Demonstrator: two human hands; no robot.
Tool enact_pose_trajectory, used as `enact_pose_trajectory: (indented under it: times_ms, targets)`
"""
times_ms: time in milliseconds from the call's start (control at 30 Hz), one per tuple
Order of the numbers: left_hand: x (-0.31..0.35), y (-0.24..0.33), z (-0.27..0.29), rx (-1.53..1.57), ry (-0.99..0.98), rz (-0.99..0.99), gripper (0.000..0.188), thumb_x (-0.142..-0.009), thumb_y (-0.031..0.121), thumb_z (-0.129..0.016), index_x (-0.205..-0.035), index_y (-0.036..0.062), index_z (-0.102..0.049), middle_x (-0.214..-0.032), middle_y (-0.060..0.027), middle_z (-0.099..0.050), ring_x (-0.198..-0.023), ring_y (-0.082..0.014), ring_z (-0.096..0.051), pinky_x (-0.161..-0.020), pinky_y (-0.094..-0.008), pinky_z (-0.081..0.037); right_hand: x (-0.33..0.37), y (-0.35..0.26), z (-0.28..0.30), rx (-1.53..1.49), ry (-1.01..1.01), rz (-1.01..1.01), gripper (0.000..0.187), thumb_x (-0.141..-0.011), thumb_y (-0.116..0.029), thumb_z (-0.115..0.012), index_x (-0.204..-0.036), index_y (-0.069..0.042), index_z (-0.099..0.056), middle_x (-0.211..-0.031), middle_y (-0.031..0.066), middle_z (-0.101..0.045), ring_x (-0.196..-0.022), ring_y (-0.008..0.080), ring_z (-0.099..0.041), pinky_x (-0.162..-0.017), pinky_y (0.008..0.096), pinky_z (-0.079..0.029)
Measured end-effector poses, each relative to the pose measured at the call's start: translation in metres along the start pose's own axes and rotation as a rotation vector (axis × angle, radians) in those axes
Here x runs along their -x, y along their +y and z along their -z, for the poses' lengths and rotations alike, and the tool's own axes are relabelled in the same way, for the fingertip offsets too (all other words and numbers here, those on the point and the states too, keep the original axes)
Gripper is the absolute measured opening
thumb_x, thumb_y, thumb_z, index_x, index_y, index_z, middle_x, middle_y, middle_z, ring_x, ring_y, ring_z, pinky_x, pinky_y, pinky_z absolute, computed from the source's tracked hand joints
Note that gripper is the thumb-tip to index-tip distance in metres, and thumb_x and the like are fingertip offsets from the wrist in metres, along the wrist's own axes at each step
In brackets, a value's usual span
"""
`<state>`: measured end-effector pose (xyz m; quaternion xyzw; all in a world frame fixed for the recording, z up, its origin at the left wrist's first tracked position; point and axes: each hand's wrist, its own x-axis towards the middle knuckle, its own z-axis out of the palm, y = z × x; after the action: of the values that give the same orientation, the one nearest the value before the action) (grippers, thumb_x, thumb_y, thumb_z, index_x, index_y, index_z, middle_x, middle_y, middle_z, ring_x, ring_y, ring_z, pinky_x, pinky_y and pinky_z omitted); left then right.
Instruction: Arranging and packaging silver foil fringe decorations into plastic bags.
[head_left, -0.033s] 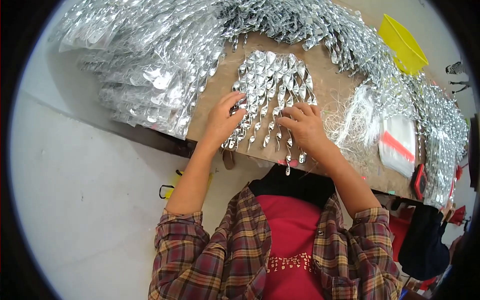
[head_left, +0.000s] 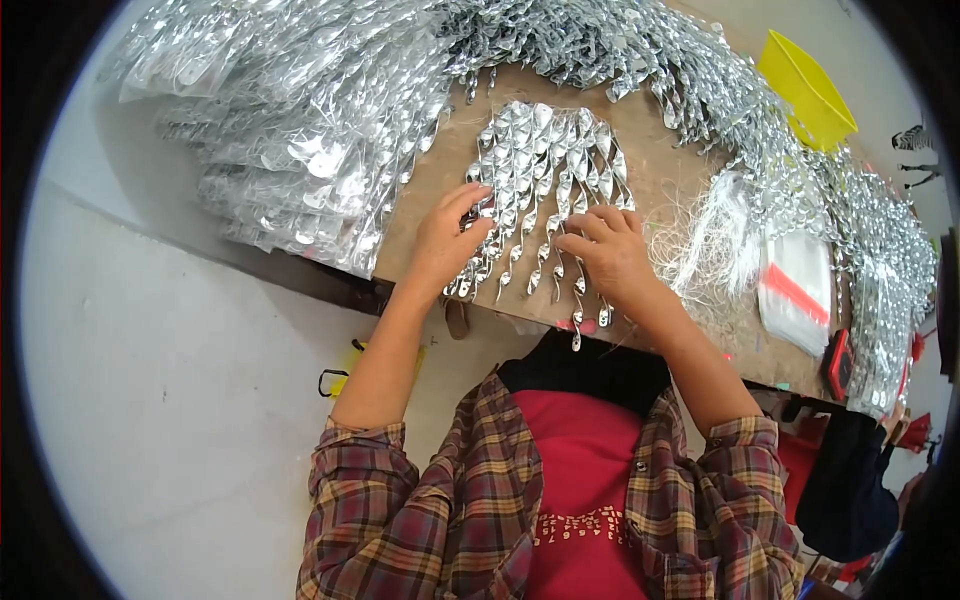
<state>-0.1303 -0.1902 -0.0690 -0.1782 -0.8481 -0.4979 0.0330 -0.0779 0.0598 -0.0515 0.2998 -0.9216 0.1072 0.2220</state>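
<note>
A bunch of shiny silver twisted strands [head_left: 520,165] is fanned out on the brown tabletop, and several lower ends reach the near edge. My left hand [head_left: 450,242] rests at the bunch's left side, open, with thumb and forefinger apart and their tips against the outer strands. On the right side my right hand [head_left: 610,255] is closed, its fingers bent over the strands and its thumb close to the forefinger. One strand appears pinched there; the exact contact is partly hidden under the fingers.
A big heap of silver strands [head_left: 300,150] covers the left, some in clear bags; more strands [head_left: 590,40] arc along the back and right. At right lie white threads [head_left: 715,235], clear plastic bags [head_left: 795,290], a red-and-black object [head_left: 838,362] and a yellow bin [head_left: 805,90].
</note>
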Motion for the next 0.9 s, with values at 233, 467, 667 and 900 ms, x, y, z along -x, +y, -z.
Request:
enact_pose_trajectory:
  times_ms: [233,467,667,900]
  targets:
    - [0.0,0.002,0.002,0.034,-0.012,0.004,0.042,-0.08,0.013,-0.063,-0.121,0.0021,-0.058,-0.129,-0.0137,-0.053,-0.123,-0.0228,-0.047,-0.103,-0.0311,-0.034,-0.028,-0.019,-0.014,-0.082,0.059,0.06,0.022,-0.071,-0.013,-0.064,-0.092,-0.017,-0.065,-0.106,-0.0019,-0.06,-0.105,0.0216,-0.052,-0.087,0.0385,-0.037]
    - [-0.001,-0.002,0.003,0.173,-0.033,0.046,0.041,-0.081,0.01,-0.062,-0.12,0.0016,-0.058,-0.127,-0.0131,-0.055,-0.12,-0.0213,-0.049,-0.102,-0.0304,-0.035,-0.02,-0.011,-0.015,-0.093,0.019,0.113,0.011,-0.074,-0.019,-0.069,-0.083,-0.014,-0.066,-0.118,-0.0005,-0.057,-0.112,0.0248,-0.049,-0.091,0.0397,-0.037]
    - [0.003,0.003,-0.002,0.191,-0.019,0.071,0.04,-0.081,0.008,-0.061,-0.121,0.0025,-0.059,-0.126,-0.0116,-0.057,-0.118,-0.019,-0.051,-0.1,-0.0292,-0.037,-0.008,-0.006,0.002,-0.114,0.017,0.034,0.013,-0.075,-0.02,-0.069,-0.087,-0.015,-0.067,-0.114,0.0003,-0.057,-0.108,0.0247,-0.049,-0.089,0.0392,-0.037]
    - [0.005,-0.003,-0.002,0.192,-0.007,0.04,0.04,-0.081,0.007,-0.061,-0.121,0.0029,-0.059,-0.126,-0.0109,-0.056,-0.118,-0.0187,-0.051,-0.1,-0.029,-0.037,-0.007,-0.003,0.006,-0.131,-0.006,0.028,0.022,-0.072,-0.011,-0.068,-0.094,-0.016,-0.066,-0.108,0.0022,-0.057,-0.104,0.0252,-0.051,-0.087,0.0393,-0.038]
